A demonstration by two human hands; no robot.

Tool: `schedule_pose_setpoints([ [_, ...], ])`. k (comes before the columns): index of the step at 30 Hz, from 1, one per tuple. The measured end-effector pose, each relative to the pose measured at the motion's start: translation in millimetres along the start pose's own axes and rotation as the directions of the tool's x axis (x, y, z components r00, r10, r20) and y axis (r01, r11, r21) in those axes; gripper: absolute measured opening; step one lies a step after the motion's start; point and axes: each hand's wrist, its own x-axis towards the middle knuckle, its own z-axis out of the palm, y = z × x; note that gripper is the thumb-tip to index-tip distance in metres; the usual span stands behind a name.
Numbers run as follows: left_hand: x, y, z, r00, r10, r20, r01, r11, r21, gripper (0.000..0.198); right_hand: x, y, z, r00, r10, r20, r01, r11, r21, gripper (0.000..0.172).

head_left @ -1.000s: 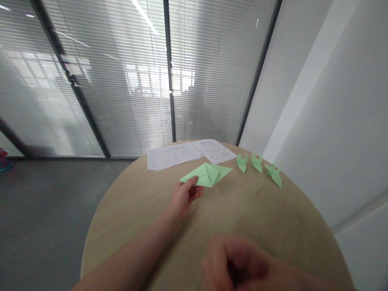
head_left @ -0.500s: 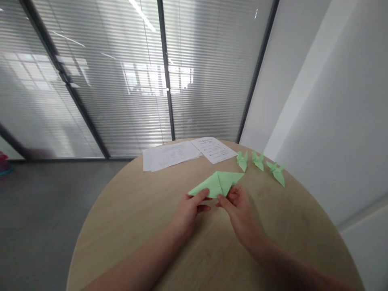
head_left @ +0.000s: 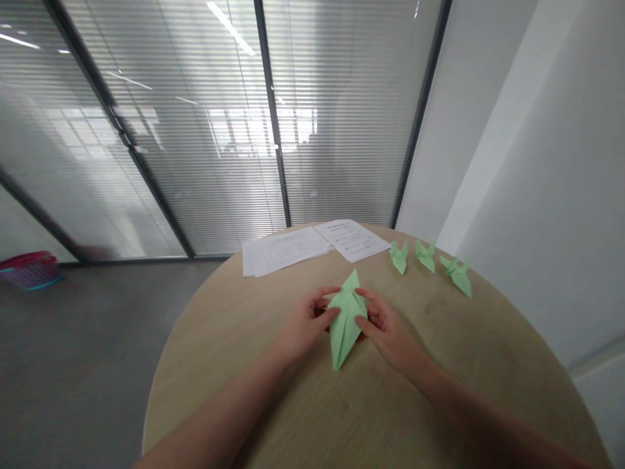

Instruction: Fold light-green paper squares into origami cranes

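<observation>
A light green folded paper (head_left: 346, 319), long and diamond-shaped with a lengthwise crease, points one tip away from me and the other toward me. My left hand (head_left: 307, 322) pinches its left edge, thumb on the upper face. On the right edge my right hand (head_left: 383, 326) grips the same paper, thumb on top and index finger near the upper part. The other fingers of both hands are partly hidden behind the paper. Beyond my right hand stand three small green origami figures, a left one (head_left: 399, 257), a middle one (head_left: 425, 255) and a right one (head_left: 458, 276).
The round wooden table (head_left: 209, 345) fills the lower view. Printed sheets (head_left: 288, 249) lie along its far edge, with another sheet (head_left: 352, 240) beside them. A pink and blue plastic basket (head_left: 32, 270) is on the floor at the left. A glass partition with blinds (head_left: 224, 176) rises behind.
The folded paper has turned from lying sideways to pointing away from me. Both hands have shifted to its left and right edges. The view has swung slightly left, showing more of the basket.
</observation>
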Motion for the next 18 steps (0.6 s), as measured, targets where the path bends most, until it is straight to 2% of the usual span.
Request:
schedule_pose_setpoints([
  [3,-1.3,-0.9,1.4,0.999,-0.024,-0.025,0.025,1.000,0.014,0.038,0.4,2.8,1.8,0.999,0.037,-0.018,-0.037,0.999,0.005,0.051],
  [8,-0.5,-3.4,2.8,0.997,-0.061,-0.053,0.061,0.998,-0.001,0.031,2.5,0.1,3.7,0.995,0.101,-0.025,-0.099,0.993,0.068,0.044],
  [16,-1.0,-4.6,5.1,0.995,-0.091,-0.036,0.089,0.995,-0.038,0.005,0.0,1.3,0.0,0.987,0.094,-0.133,-0.093,0.996,0.013,0.023],
  [18,-3.3,-1.9,6.0,0.995,-0.101,-0.021,0.099,0.994,-0.055,0.004,-0.2,0.5,-1.0,0.983,0.089,-0.161,-0.092,0.996,-0.009,0.019],
])
